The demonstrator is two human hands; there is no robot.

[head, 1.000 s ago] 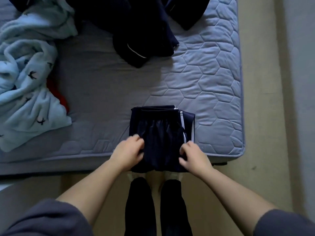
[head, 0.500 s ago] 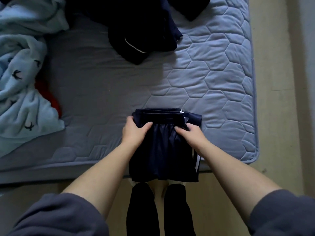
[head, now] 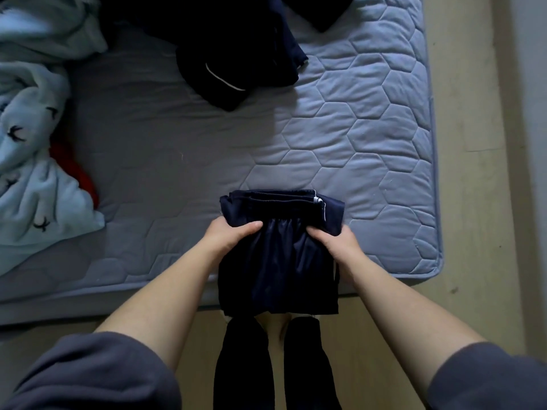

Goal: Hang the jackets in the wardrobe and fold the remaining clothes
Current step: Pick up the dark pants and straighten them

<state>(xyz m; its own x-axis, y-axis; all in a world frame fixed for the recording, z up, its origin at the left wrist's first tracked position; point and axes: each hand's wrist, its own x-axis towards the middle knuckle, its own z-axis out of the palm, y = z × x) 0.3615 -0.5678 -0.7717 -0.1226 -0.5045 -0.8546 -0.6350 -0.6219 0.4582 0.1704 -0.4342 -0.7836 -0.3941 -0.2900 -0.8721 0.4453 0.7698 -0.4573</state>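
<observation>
Fingers (head: pixel 318 233): left hand (head: pixel 228 239), right hand (head: pixel 339 248) grip shorts (head: pixel 278 267) | dark clothes (head: pixel 236 60) beyond | blanket (head: pixel 32 137) left

Dark clothes pile (head: pixel 236 54): running off the top edge, its pieces blending too darkly to tell apart.
Light blue blanket (head: pixel 32 173): being cut off by the left edge, blurring near the top.
Red thing (head: pixel 80 176): lying mostly under the blanket; kind unclear.
Left hand (head: pixel 228 238): its fingers disappearing beneath the navy shorts (head: pixel 278 261).
Feet: hiding behind the shorts' hanging hem.
</observation>
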